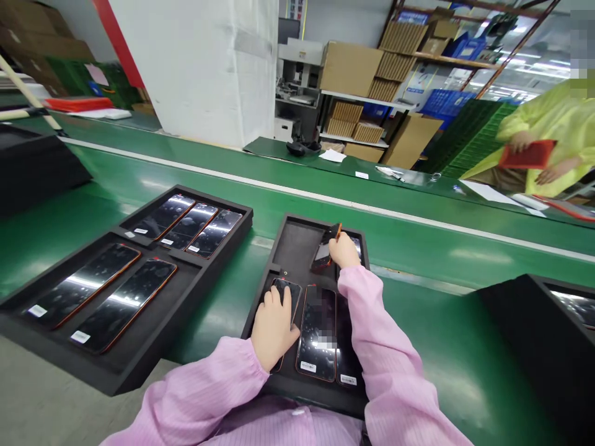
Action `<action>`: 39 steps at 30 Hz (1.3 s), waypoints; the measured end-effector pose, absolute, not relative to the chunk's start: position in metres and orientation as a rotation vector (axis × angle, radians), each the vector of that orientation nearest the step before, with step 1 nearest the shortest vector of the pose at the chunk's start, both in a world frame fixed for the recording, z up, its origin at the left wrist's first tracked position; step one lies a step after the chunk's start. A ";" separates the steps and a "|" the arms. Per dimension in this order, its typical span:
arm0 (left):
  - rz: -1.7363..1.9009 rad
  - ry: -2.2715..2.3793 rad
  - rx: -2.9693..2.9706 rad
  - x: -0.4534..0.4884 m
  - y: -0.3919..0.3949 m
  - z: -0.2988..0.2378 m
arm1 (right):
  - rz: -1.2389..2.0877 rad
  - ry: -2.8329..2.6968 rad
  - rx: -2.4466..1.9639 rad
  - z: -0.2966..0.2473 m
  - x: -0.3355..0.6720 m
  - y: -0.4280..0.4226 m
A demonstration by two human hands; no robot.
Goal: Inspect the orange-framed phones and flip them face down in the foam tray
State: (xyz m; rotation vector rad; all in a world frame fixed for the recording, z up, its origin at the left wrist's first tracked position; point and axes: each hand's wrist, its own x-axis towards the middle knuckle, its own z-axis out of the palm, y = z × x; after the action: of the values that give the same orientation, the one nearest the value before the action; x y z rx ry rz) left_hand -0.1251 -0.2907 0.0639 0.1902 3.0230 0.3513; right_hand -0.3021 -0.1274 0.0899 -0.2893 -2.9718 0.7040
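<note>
Left hand (273,325) flat, palm down; right hand (344,251) extended forward, fingers pinched.

Left: black foam tray (139,365) on the green conveyor belt (418,248), holding five orange-edged black phones (123,303), three in the far row, two near. Far right edge: another black tray (534,347). Behind the belt: metal shelving (367,99) stacked with brown cardboard boxes (349,68), blue plastic crates (446,102). Top right: person in a yellow-green coat (553,124) holding a red flat tray (527,155).

A black, orange-edged phone (331,243) is held tilted over the foam tray's (297,244) far compartment — another phone (284,291) lies flat, screen up, nearer.
</note>
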 end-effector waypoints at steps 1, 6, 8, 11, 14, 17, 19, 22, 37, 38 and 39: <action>0.331 3.015 0.205 -0.125 -0.289 0.064 | 0.796 -2.958 -0.240 0.084 -0.306 -0.129; 0.382 2.987 0.191 -0.125 -0.286 0.077 | 1.103 -2.888 0.024 0.046 -0.311 -0.166; 0.471 2.942 0.115 -0.126 -0.298 0.087 | 1.080 -2.874 0.097 0.047 -0.309 -0.167; 0.658 2.879 -0.074 -0.130 -0.334 0.098 | 0.879 -2.869 0.044 0.067 -0.303 -0.142; 1.153 2.671 -0.123 -0.134 -0.368 0.092 | 0.609 -2.910 -0.267 0.083 -0.296 -0.109; 1.500 2.376 -0.055 -0.135 -0.377 0.076 | 0.404 -2.974 -0.518 0.082 -0.292 -0.099; 1.524 2.340 0.012 -0.132 -0.370 0.065 | 0.309 -3.002 -0.582 0.077 -0.293 -0.104; 1.324 2.567 0.140 -0.119 -0.352 0.054 | 0.218 -3.005 -0.632 0.071 -0.296 -0.114; 0.554 3.079 0.421 -0.086 -0.253 0.037 | 0.176 -2.945 -0.696 0.063 -0.297 -0.116; 0.615 3.064 0.396 -0.087 -0.253 0.033 | 0.203 -2.940 -0.695 0.067 -0.298 -0.116; 0.685 3.042 0.371 -0.087 -0.253 0.029 | 0.235 -2.933 -0.690 0.072 -0.298 -0.115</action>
State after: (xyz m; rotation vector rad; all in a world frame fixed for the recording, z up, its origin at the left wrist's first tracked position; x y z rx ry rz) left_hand -0.0872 -0.2534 0.0292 0.3713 3.0422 0.6846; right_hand -0.2975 -0.1149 0.0716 -0.6898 -2.9332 0.2347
